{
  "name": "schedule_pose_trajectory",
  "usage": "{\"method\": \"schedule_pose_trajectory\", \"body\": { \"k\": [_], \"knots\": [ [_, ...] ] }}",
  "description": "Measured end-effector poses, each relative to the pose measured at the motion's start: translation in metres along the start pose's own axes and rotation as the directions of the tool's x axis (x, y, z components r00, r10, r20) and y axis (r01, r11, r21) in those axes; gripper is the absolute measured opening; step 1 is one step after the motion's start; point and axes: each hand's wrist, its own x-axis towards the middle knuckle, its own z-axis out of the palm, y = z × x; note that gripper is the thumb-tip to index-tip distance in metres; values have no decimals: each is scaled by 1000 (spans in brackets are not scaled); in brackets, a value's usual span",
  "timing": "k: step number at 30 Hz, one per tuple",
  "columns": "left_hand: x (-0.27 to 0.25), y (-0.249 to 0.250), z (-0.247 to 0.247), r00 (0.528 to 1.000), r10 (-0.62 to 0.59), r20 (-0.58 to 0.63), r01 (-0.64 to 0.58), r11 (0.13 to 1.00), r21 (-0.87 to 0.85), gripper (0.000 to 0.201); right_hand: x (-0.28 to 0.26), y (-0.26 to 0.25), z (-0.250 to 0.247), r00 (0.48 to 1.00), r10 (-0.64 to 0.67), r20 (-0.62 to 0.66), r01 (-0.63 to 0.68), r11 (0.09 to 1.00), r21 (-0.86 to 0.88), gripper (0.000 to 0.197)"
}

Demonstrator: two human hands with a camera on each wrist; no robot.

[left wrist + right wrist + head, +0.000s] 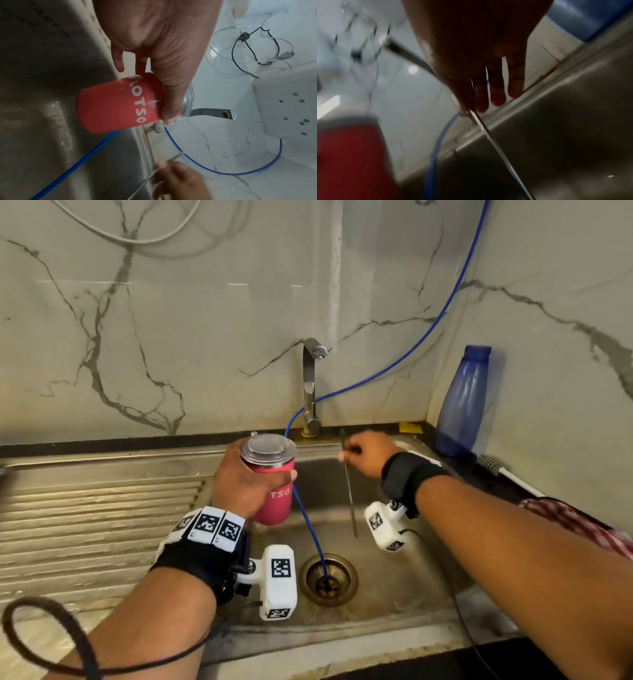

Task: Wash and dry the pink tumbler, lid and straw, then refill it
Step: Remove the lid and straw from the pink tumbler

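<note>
Above the steel sink (pixel 394 587), the left hand (pixel 239 484) gripped the pink tumbler (pixel 277 501) upright, its clear lid (pixel 268 447) on, just before the tap (pixel 311 392). Beside it, the right hand (pixel 368 455) pinched a thin metal straw (pixel 349 494) that hung down into the basin, near a blue hose (pixel 310 529).

Marble-look wall tiles (pixel 205 337) with dark veins fill the top of the frame, a steel sink (pixel 394 594) with ribbed drainboard (pixel 102 525) sits lower left to center, and light glares off the wall upper left.
</note>
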Motion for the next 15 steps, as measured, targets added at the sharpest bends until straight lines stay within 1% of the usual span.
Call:
{"method": "schedule_pose_trajectory", "body": {
  "k": [1, 3, 4, 6, 7, 9, 10, 12, 13, 15],
  "knots": [
    [2, 0, -1, 1000, 5, -1, -5, 1000, 5, 85, 2, 2, 15, 991, 3, 133, 15, 991, -134, 24],
    [4, 0, -2, 1000, 9, -3, -9, 1000, 1, 83, 4, 4, 39, 942, 42, 332, 69, 947, -315, 19],
    [6, -3, -3, 1000, 9, -4, -9, 1000, 3, 83, 5, 6, 52, 912, 71, 403, 99, 917, -386, 18],
    [9, -7, -2, 1000, -2, 4, 2, 1000, 20, 87, 9, 7, 74, 855, 125, 503, 160, 859, -486, 20],
    [11, -10, -2, 1000, -8, 5, 8, 1000, 29, 91, 10, 8, 84, 827, 161, 538, 178, 834, -523, 21],
    [12, -15, -1, 1000, -17, 16, 16, 998, 52, 96, 10, 6, 97, 778, 217, 590, 201, 803, -561, 28],
    [11, -15, -1, 1000, -23, 16, 22, 998, 66, 95, 10, 5, 101, 762, 229, 605, 201, 805, -558, 27],
    [9, -14, 0, 999, -23, 23, 21, 995, 96, 91, 10, 3, 104, 741, 237, 628, 181, 830, -527, 16],
    [7, -12, 0, 999, -19, 35, 15, 994, 111, 90, 9, 0, 103, 745, 229, 626, 175, 839, -515, 18],
    [3, -11, 0, 999, 0, 45, -6, 989, 147, 89, 6, -9, 93, 788, 181, 589, 180, 847, -500, 25]
  ]
}}
